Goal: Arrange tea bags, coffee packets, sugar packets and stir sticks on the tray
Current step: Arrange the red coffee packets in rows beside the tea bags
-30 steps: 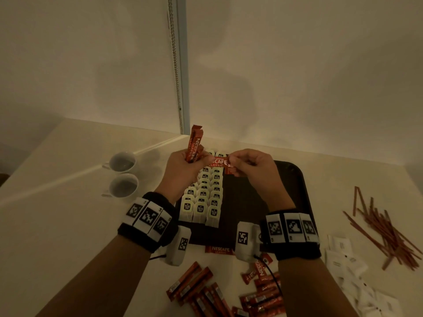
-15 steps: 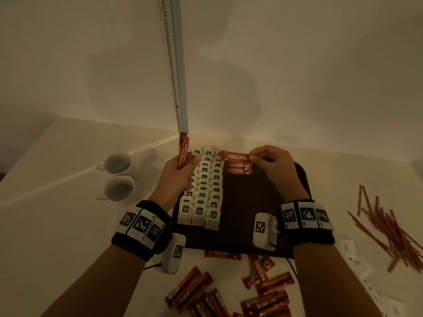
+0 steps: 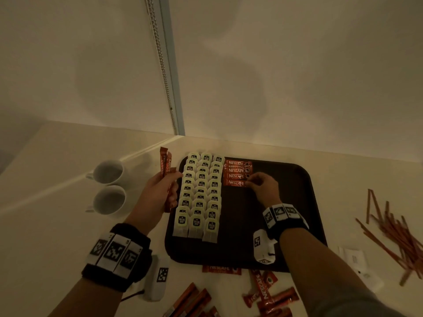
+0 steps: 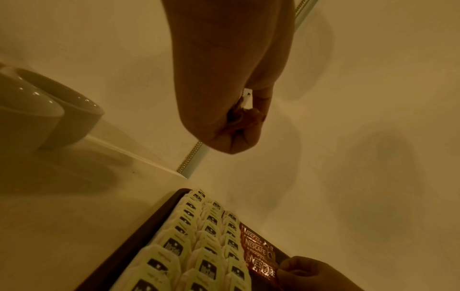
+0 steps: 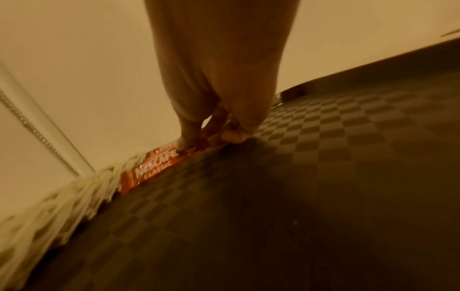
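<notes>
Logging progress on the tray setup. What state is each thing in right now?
Tea bags: three rows on tray.
Placed coffee packets: stacked beside tea bags.
Right hand: pinching nearest packet.
Left hand: gripping spare packets.
Cups: upright, off tray.
Stir sticks: loose on table.

Left hand (image 3: 160, 191) is curling round a small bundle of coffee sticks (image 3: 165, 162), holding them upright, forearm reaching forward. Right hand (image 3: 263, 187) is reaching down, wrist bent, fingertips (image 5: 185, 144) pinching the end of a flat coffee packet (image 3: 235, 183).
</notes>
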A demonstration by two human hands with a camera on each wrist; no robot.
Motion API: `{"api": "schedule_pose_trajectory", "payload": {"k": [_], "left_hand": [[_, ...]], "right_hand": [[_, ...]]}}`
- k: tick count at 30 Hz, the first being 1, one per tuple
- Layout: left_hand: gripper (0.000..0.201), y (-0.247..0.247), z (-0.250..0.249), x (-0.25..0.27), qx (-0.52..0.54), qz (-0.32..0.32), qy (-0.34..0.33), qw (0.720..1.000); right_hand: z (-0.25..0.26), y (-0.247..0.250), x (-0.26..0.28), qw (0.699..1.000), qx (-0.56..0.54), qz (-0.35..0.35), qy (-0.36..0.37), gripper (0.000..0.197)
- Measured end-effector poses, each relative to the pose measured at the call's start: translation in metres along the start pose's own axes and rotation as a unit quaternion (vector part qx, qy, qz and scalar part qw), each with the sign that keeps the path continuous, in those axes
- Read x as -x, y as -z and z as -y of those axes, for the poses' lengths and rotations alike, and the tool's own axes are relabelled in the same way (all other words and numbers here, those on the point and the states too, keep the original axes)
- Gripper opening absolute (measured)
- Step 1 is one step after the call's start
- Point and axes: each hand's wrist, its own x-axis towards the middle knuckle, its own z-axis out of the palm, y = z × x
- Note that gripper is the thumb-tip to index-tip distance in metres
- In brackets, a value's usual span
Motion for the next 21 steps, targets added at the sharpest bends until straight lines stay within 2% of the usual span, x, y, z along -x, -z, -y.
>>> {"api": "schedule_pose_trajectory", "payload": {"k": [4, 11, 14, 18, 21], "left_hand": [[0.014, 0.003, 0.000, -0.001, -0.003, -0.005, 0.005, 1.000], [0.012, 0.001, 0.001, 0.001, -0.005, 0.001, 0.012, 1.000], [0.017, 0.000, 0.002, 0.002, 0.025, 0.006, 0.031, 0.999], [0.024, -0.005, 0.005, 0.002, 0.039, 0.029, 0.046, 0.998], [0.017, -0.009, 0.005, 0.002, 0.018, 0.062, 0.037, 0.997]], "right_hand": [[0.000, -0.006, -0.009, 0.999, 0.026, -0.040, 0.020, 0.012], [-0.002, -0.013, -0.024, 0.995, 0.062, -0.068, 0.030, 0.017], [-0.003, -0.014, -0.025, 0.994, 0.072, -0.075, 0.028, 0.021], [-0.004, -0.013, -0.023, 0.991, 0.085, -0.089, 0.041, 0.022], [-0.003, -0.012, -0.022, 0.992, 0.078, -0.092, 0.041, 0.023]]}}
